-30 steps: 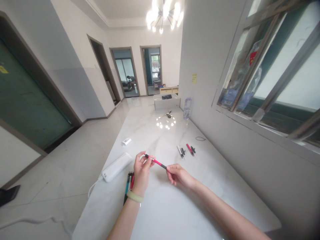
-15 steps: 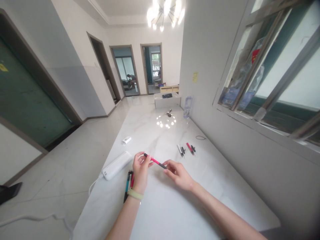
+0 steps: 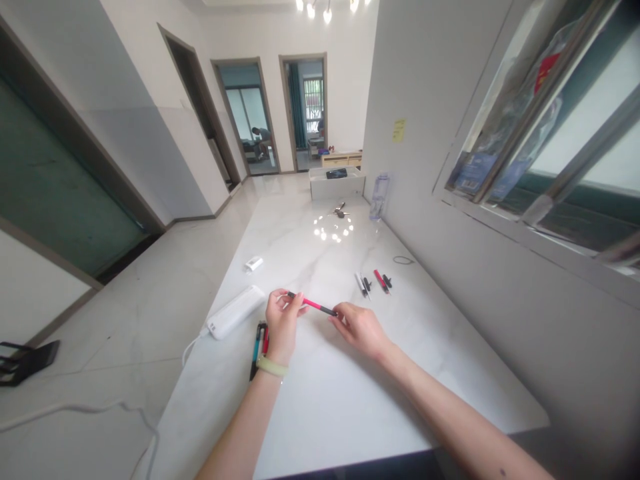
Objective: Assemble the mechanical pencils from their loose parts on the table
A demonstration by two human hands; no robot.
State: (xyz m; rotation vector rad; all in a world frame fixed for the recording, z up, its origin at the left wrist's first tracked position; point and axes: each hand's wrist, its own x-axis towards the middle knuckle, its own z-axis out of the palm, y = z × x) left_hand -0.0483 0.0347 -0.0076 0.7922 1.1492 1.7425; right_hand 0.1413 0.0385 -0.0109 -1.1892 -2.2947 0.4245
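Note:
A red-and-black pen (image 3: pixel 314 305) slants across between my two hands, above the white table. My left hand (image 3: pixel 283 330) pinches it near its upper left end. The fingers of my right hand (image 3: pixel 361 329) are closed around its dark lower right end, hiding the tip. Beside my left wrist lie a teal-and-black pen (image 3: pixel 257 343) and a red pen (image 3: pixel 265 341), both partly covered by that hand. Beyond my right hand rest pen pieces: a white barrel (image 3: pixel 361 285) and a red barrel (image 3: pixel 381 281), each with black parts and a thin refill next to it.
A white power strip (image 3: pixel 235 312) and a small white adapter (image 3: pixel 254 265) lie along the table's left edge. Farther off are keys (image 3: pixel 341 211), a clear bottle (image 3: pixel 379 199), a dark loop (image 3: pixel 403 260) and a white box (image 3: pixel 335 189) with a phone (image 3: pixel 337 173). A wall and window border the right.
The camera view has tilted downward, so things appear higher. The pen lies a little flatter, and my right hand has shifted slightly along its dark end. Both hands still hold it.

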